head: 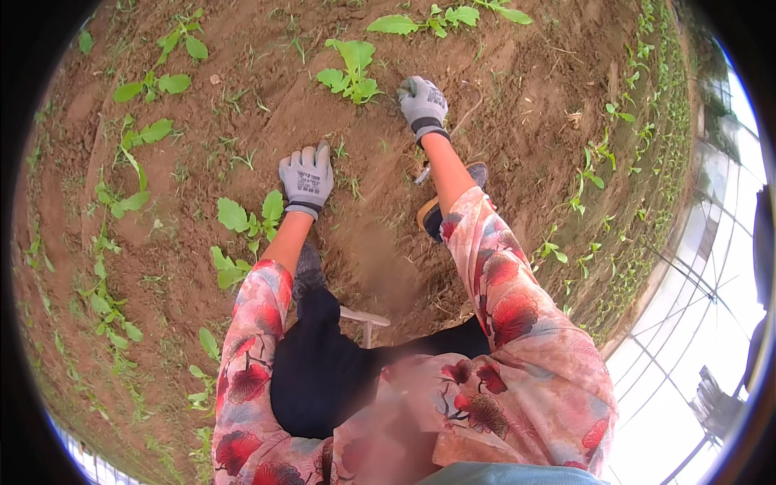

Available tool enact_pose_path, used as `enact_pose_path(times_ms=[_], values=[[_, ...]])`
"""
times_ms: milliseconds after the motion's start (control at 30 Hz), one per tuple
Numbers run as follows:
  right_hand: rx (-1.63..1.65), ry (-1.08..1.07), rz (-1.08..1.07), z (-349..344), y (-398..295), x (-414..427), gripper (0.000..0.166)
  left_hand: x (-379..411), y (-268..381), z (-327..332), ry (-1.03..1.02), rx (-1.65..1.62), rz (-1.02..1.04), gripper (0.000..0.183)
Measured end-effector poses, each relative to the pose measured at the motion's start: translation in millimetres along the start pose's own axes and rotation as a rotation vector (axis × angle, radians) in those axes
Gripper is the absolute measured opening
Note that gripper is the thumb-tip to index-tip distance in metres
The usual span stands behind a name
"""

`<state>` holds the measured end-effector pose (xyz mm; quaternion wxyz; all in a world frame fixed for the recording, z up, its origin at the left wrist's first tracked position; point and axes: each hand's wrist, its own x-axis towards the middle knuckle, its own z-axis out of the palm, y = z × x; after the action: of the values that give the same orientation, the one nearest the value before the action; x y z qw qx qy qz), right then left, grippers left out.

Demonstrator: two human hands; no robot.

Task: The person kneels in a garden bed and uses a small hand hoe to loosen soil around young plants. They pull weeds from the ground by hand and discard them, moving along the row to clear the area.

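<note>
My left hand (307,177), in a grey work glove with printed markings, rests low over bare soil (357,130). Its fingers lie close together and the tips touch the ground beside small grass weeds (341,148). Further ahead, my right hand (423,104) wears a matching glove. Its fingers curl down at the soil just right of a leafy green seedling (353,71), and whatever is under them is hidden. Another broad-leaved seedling (251,218) grows left of my left wrist. A small metal piece (422,176) shows beside my right forearm, partly covered.
My shoe (431,219) stands on the soil beneath my right forearm. Between my legs a pale stool-like piece (365,316) shows. Seedling rows run along the left (115,303) and right (591,170). A thin curved stem (471,110) lies near my right wrist. Greenhouse sheeting (685,315) bounds the right.
</note>
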<state>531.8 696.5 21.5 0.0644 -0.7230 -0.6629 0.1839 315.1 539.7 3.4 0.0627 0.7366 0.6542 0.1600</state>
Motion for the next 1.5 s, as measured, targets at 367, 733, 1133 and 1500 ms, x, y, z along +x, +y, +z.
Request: enact_pose_path(times_ms=[367, 733, 1133, 1500], values=[[0.093, -0.157, 0.072, -17.1, 5.7, -102.7, 0.040, -2.3, 0.5, 2.1, -0.017, 0.039, -0.005, 0.032], [0.165, 0.152, 0.125, 26.5, -54.2, -56.0, 0.017, 0.6, 1.6, 3.1, 0.021, 0.019, 0.003, 0.032], [0.239, 0.100, 0.119, 14.3, -41.0, -90.6, 0.034, -2.2, -0.4, 7.5, 0.025, 0.028, -0.012, 0.031], [0.140, 0.165, 0.075, 21.2, -44.3, -73.7, 0.007, 0.6, -0.2, 0.3, 0.005, 0.008, 0.007, 0.034]])
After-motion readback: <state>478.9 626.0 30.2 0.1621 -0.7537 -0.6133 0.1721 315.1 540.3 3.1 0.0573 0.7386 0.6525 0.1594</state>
